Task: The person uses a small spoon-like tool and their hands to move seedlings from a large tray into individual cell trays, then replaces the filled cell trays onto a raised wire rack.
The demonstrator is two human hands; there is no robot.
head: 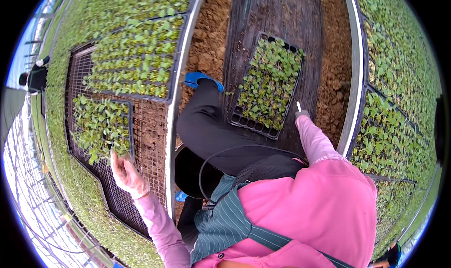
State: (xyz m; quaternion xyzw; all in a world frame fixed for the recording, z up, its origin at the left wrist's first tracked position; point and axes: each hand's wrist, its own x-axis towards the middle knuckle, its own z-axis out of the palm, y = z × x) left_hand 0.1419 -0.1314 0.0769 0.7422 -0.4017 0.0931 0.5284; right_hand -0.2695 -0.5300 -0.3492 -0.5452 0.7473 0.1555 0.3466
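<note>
My left hand (128, 174), in a thin translucent glove, is at the near edge of a small seedling tray (132, 127) on a wire-mesh bench (151, 137). Its fingers are curled by the leaves of the seedlings (102, 123); whether they pinch anything is too small to tell. My right hand (302, 113), in a grey glove, grips a slim white implement (299, 106) whose exact kind is unclear. That hand is just right of a larger black cell tray (255, 125) lying on the dark ground cover, full of leafy seedlings (271, 81), with several bare cells along its ends.
Metal bench rails (171, 127) (354, 127) border the aisle on both sides. More seedling trays (137, 56) (387, 134) cover the benches. Black ground sheeting (275, 7) runs between strips of brown soil (208, 31). A black bucket (183, 169) is beside my leg. Another person (35, 75) is far left.
</note>
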